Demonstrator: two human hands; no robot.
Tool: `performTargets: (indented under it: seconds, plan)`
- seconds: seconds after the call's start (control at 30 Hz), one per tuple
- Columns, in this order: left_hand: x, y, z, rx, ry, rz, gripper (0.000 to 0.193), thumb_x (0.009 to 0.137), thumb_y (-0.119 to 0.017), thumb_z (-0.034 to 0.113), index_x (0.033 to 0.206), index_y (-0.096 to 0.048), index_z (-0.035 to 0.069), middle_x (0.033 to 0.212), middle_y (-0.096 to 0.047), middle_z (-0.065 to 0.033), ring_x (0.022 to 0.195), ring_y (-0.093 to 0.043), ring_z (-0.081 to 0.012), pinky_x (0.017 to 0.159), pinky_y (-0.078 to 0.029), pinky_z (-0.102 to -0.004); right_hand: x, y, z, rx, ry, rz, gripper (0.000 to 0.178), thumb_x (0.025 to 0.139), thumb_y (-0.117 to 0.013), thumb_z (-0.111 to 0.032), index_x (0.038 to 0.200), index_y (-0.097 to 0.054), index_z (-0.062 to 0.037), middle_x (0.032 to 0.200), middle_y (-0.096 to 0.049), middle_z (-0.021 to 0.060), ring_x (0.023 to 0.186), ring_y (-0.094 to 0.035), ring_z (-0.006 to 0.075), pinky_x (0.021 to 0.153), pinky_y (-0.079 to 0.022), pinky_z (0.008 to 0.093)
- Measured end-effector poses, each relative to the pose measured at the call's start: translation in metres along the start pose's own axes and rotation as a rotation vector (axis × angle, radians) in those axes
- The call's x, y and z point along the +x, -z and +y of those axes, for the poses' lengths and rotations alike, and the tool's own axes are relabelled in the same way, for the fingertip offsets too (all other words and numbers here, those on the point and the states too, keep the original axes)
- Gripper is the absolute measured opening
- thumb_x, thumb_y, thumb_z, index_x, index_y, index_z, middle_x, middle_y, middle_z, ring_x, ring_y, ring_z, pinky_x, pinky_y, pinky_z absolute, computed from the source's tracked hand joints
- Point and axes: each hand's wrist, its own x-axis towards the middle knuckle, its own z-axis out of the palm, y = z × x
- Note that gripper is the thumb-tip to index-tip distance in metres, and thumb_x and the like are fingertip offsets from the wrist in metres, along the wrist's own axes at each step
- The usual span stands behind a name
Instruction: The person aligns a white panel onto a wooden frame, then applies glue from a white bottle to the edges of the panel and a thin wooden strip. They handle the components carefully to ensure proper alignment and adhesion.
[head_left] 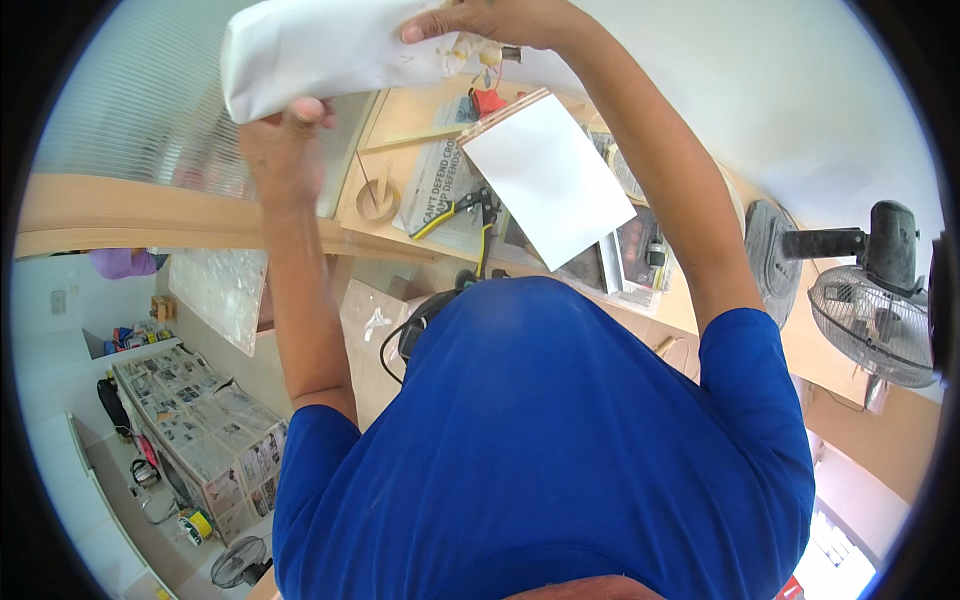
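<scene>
A large white pouch-like container (320, 45) with rounded edges is held up in front of me at the top of the head view. Its right end shows yellowish stains and a narrow dark-tipped piece (505, 54). My left hand (285, 150), a little smeared, grips the lower left edge with the thumb in front. Over the upper right part, my right hand (500, 22) is closed with its thumb pressed on the white surface. Below it on the bench lies a white-faced board (550, 175) with layered edges. Yellow-and-black pliers (470, 215) rest beside that board.
The wooden bench (365, 225) also bears a tape roll (378, 201), printed paper (440, 165) and a wooden strip (415, 140). A fan (868, 310) stands at the right. Low at the left is a newspaper-covered table (205, 400). A ribbed translucent panel (130, 110) borders the bench.
</scene>
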Motion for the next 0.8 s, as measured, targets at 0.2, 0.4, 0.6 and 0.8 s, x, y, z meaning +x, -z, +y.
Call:
performTargets:
  seconds: [0.2, 0.4, 0.6, 0.8]
  plan:
    - [-0.022, -0.022, -0.033, -0.131, 0.046, 0.039, 0.04, 0.084, -0.086, 0.022, 0.108, -0.066, -0.003, 0.087, -0.07, -0.007, 0.076, -0.067, -0.0161, 0.065, -0.056, -0.028, 0.0, -0.015, -0.009, -0.132, 0.045, -0.035, 0.032, 0.084, -0.084, -0.026, 0.098, -0.075, 0.0016, 0.083, -0.071, 0.0054, 0.079, -0.063, 0.013, 0.073, -0.05, 0.0302]
    - [-0.018, 0.0, -0.048, 0.013, 0.055, 0.01, 0.022, 0.09, -0.078, 0.014, 0.103, -0.07, -0.003, 0.089, -0.073, -0.0102, 0.077, -0.07, -0.017, 0.068, -0.059, -0.0291, 0.007, -0.044, -0.005, 0.118, 0.03, 0.034, 0.03, 0.084, -0.083, -0.021, 0.104, -0.074, -0.0001, 0.095, -0.073, 0.0065, 0.085, -0.065, 0.0143, 0.078, -0.051, 0.0303]
    - [-0.017, 0.014, -0.073, -0.007, 0.036, 0.007, 0.026, 0.092, -0.075, 0.01, 0.114, -0.066, -0.001, 0.095, -0.072, -0.0118, 0.083, -0.071, -0.0181, 0.072, -0.059, -0.0306, 0.023, -0.052, 0.016, 0.094, 0.008, 0.061, 0.025, 0.085, -0.082, -0.017, 0.104, -0.074, -0.0029, 0.093, -0.071, 0.003, 0.088, -0.065, 0.0135, 0.082, -0.051, 0.0296]
    - [-0.004, 0.022, -0.078, 0.077, 0.019, 0.003, 0.028, 0.09, -0.079, 0.011, 0.11, -0.067, -0.004, 0.094, -0.073, -0.0131, 0.078, -0.072, -0.0198, 0.068, -0.061, -0.0302, 0.035, -0.063, 0.013, -0.023, -0.078, 0.104, 0.033, 0.086, -0.081, -0.019, 0.112, -0.071, -0.0024, 0.101, -0.071, 0.0068, 0.095, -0.065, 0.0159, 0.083, -0.052, 0.0312]
